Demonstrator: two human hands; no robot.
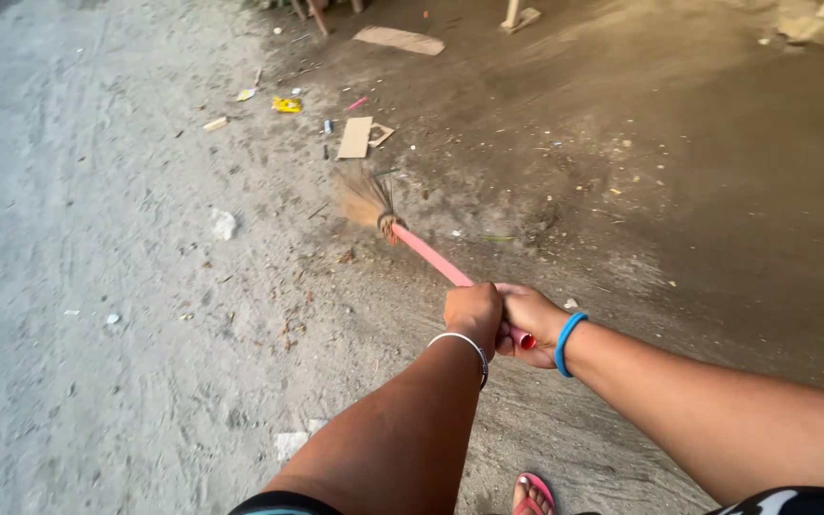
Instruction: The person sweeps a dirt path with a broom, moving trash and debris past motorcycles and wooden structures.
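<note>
I held a long pink-handled broom with a tan straw brush head (402, 234) in both fists. My left hand (474, 313) (silver bangle on that wrist) was clenched round the pink handle, and my right hand (529, 322), blue band at the wrist, gripped the handle's end just behind it, the two touching. The brush head lay on the dusty grey dirt ground (97, 286), well beyond my hands. Just past the brush lay a flat brown cardboard piece (355, 137); a yellow wrapper (287, 105) sat beside that.
</note>
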